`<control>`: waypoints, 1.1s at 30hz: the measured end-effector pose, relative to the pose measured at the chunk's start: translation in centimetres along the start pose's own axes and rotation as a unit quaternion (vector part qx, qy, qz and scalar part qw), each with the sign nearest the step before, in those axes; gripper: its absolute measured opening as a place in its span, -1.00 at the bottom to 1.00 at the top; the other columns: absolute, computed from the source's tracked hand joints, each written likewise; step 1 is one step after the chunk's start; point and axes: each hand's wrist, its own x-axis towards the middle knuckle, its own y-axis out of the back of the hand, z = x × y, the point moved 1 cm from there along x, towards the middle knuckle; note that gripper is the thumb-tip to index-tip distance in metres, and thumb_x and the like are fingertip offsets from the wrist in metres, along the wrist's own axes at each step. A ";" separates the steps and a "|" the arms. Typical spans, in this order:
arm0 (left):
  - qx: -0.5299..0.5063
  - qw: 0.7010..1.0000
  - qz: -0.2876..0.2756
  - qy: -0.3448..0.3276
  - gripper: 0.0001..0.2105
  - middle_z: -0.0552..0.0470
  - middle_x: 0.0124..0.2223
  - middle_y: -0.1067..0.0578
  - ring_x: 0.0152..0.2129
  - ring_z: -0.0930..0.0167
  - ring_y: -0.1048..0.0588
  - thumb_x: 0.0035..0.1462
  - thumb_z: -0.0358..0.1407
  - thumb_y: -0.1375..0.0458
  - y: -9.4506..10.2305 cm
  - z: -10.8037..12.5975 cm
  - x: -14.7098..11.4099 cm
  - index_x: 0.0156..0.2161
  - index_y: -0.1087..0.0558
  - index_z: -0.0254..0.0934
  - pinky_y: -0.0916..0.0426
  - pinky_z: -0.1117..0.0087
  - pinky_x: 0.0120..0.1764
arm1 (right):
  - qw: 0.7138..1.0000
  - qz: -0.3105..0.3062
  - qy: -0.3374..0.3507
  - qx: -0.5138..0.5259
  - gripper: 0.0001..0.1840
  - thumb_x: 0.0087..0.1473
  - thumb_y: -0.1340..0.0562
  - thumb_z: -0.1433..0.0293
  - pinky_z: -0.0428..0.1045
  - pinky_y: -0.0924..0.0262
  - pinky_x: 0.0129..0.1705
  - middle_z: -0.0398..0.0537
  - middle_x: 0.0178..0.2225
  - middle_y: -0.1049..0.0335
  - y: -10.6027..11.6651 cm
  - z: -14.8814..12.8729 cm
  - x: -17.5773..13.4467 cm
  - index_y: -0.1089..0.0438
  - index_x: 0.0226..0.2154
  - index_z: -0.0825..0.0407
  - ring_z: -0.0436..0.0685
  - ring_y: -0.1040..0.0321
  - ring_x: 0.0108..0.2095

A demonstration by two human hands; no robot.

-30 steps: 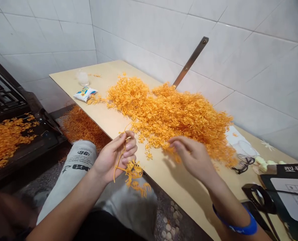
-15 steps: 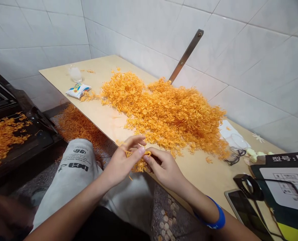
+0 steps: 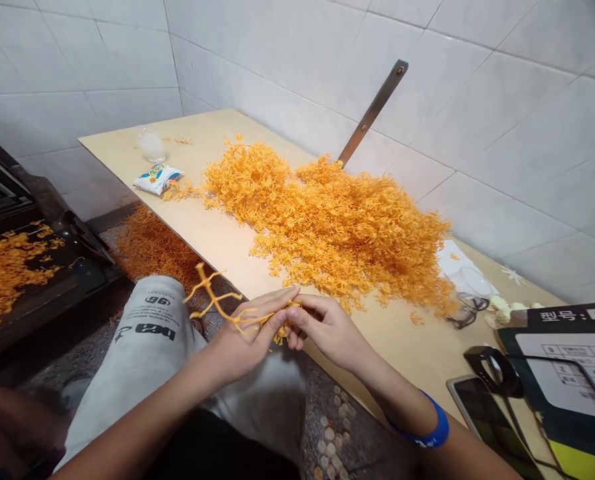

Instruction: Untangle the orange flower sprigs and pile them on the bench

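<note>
Between thumb and fingers my left hand [image 3: 252,333] pinches an orange branched sprue [image 3: 215,300], thin and plastic-looking, whose forked end sticks out to the left over my knee. My right hand [image 3: 327,330] is closed against it, thumb and index finger pinched on small orange pieces [image 3: 293,305] at the sprue's near end. More small orange bits hang under the fingertips; their exact shape is partly hidden by the hands. Just beyond the hands, a big heap of orange spidery pieces [image 3: 327,227] lies on the pale tabletop [image 3: 227,250].
A white snack packet [image 3: 157,179] and a clear cup [image 3: 151,145] stand at the far left. Glasses [image 3: 470,310], a phone [image 3: 487,413] and a dark green box [image 3: 567,373] lie at right. Bare orange branches [image 3: 157,250] pile on the floor. A metal bar [image 3: 372,113] leans against the wall.
The branched sprue now extends out to the left of my left hand, where before only short ends showed. My left fingers have flattened and closed in toward the right hand.
</note>
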 end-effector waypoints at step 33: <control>-0.305 0.921 0.146 0.192 -0.57 -0.11 -0.32 -0.60 -0.78 0.56 -0.36 0.09 0.02 -0.13 3.8 0.0 1.4 -0.22 -0.48 -0.37 -0.25 0.53 -0.71 | 0.800 0.226 0.168 -0.530 -0.44 0.00 0.03 0.67 0.00 -0.25 -0.27 0.06 -0.27 -0.41 7.0 0.0 0.7 -0.37 0.00 0.06 0.14 -0.37 -0.28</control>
